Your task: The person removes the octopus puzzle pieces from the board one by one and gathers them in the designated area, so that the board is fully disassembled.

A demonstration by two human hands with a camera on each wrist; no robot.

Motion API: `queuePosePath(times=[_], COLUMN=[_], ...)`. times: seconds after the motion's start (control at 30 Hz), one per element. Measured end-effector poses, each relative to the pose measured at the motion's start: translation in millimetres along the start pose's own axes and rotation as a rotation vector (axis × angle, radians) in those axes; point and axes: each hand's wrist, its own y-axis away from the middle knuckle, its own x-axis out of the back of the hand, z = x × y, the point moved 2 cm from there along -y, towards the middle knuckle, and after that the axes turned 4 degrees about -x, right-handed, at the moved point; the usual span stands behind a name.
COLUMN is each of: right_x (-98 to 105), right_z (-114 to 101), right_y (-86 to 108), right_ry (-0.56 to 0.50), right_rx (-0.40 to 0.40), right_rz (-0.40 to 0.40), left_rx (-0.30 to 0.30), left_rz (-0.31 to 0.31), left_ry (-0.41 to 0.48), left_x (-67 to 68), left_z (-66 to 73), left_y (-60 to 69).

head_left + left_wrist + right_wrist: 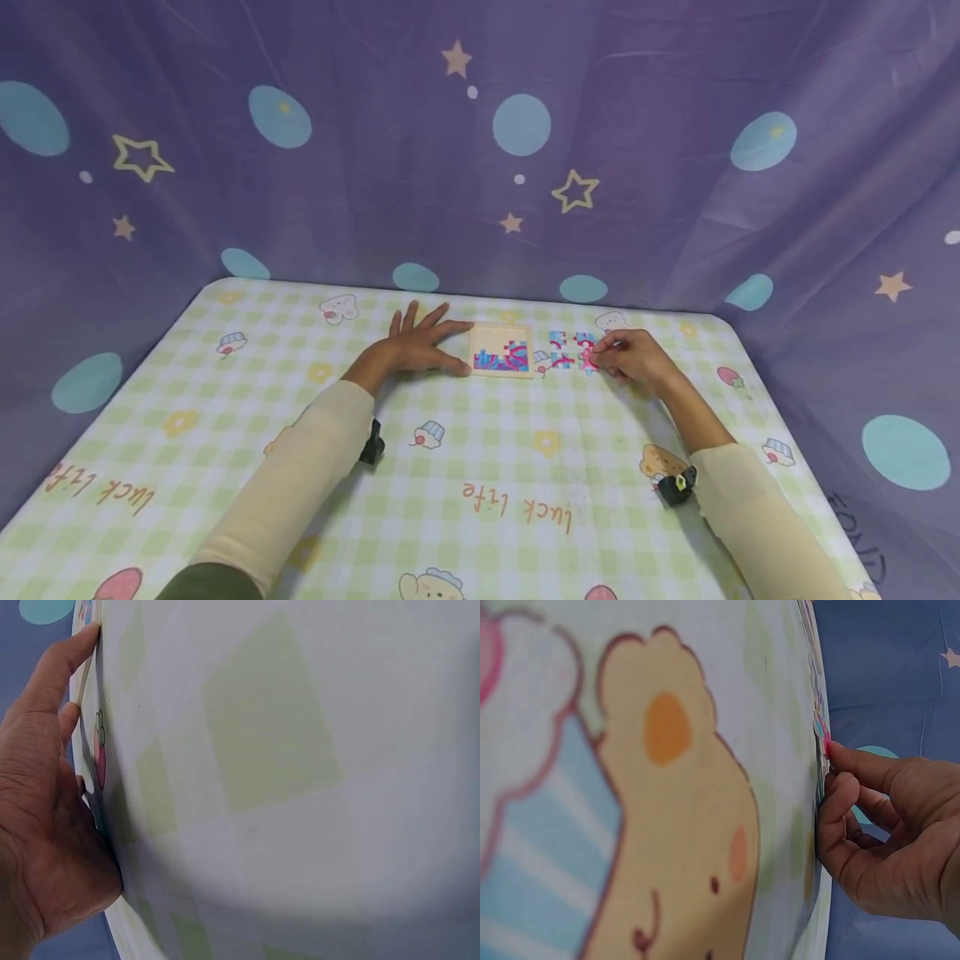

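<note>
A shallow wooden puzzle tray (pixel 501 330) lies at the far middle of the table, its near part filled with blue and pink jigsaw pieces (pixel 513 358) and its far part bare wood. At the tray's left edge is my left hand (pixel 416 343), fingers spread, with the thumb and index fingertip touching the frame near its two left corners. Loose puzzle pieces (pixel 558 360) sit right of the tray. Over the rightmost of them, my right hand (pixel 630 357) pinches a pink puzzle piece (pixel 826 744) between thumb and fingers; the fingertips partly hide it.
A checked tablecloth (pixel 495 450) with printed cakes, flowers and lettering covers the table. Behind the far edge hangs a purple curtain (pixel 375 183) with stars and dots. Each wrist carries a small black camera (pixel 677 486).
</note>
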Motion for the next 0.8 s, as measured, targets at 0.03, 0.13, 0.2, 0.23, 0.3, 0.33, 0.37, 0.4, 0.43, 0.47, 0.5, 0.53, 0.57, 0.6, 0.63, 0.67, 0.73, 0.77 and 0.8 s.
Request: queuePosePath(times=[0.03, 0.13, 0.2, 0.23, 0.3, 0.33, 0.37, 0.4, 0.43, 0.47, 0.5, 0.53, 0.57, 0.6, 0.63, 0.67, 0.73, 0.77, 0.8], right_x=[0, 0, 0, -1, -1, -2, -3, -3, -3, -4, -5, -5, -6, -7, -8, -9, -12, -13, -15], right_z=[0, -2, -3, -3, -3, -3, -3, -4, -3, -3, -4, -4, -5, -6, -7, -8, -12, -14, -17], right_y=[-1.0, -2.1, -2.2, -2.4, -2.2, -2.2, -2.1, -1.8, -1.4, -1.2, -0.9, -0.7, -0.5, -0.4, -0.7, -1.0, -1.6, -1.9, -2.4], right_ry=[0.003, 0.017, 0.02, 0.02, 0.016, 0.012, 0.007, 0.004, 0.0, -0.003, -0.008, -0.012, -0.016, -0.018, -0.021, -0.025, -0.026, -0.025, -0.026], right_rx=[0.002, 0.006, -0.005, -0.013, -0.026, -0.032, -0.037, -0.037, -0.035, -0.033, -0.031, -0.026, -0.018, -0.01, -0.001, 0.007, 0.023, 0.03, 0.036], right_rz=[0.003, 0.009, 0.019, 0.023, 0.026, 0.028, 0.031, 0.031, 0.031, 0.031, 0.035, 0.035, 0.036, 0.037, 0.039, 0.042, 0.045, 0.049, 0.052], left_rx=[-0.006, -0.013, -0.015, -0.015, -0.002, 0.003, 0.007, 0.015, 0.016, 0.017, 0.018, 0.02, 0.02, 0.023, 0.024, 0.026, 0.027, 0.026, 0.025], left_rz=[0.0, 0.0, 0.005, 0.006, 0.006, 0.008, 0.007, 0.007, 0.005, 0.004, 0.002, 0.0, -0.001, -0.002, -0.002, -0.003, -0.003, -0.002, -0.001], left_ry=[0.005, 0.006, 0.01, 0.011, 0.003, -0.001, -0.003, -0.01, -0.009, -0.01, -0.01, -0.009, -0.009, -0.006, -0.004, -0.003, 0.0, 0.001, 0.001], left_x=[1.8, 3.2, 0.3, -1.0, -3.6, -4.3, -4.9, -5.9, -6.1, -6.3, -6.4, -6.5, -6.5, -6.3, -6.1, -5.9, -5.2, -4.9, -4.6], left_z=[3.1, 5.1, -0.6, -2.9, -8.2, -9.9, -11.5, -13.6, -14.3, -14.7, -15.0, -15.1, -14.9, -14.5, -13.7, -13.2, -11.6, -10.7, -10.0], left_y=[2.2, 3.2, -2.2, -4.1, -8.4, -9.9, -11.4, -13.3, -13.8, -14.2, -14.5, -14.5, -14.1, -13.5, -12.7, -12.1, -10.4, -9.7, -9.2])
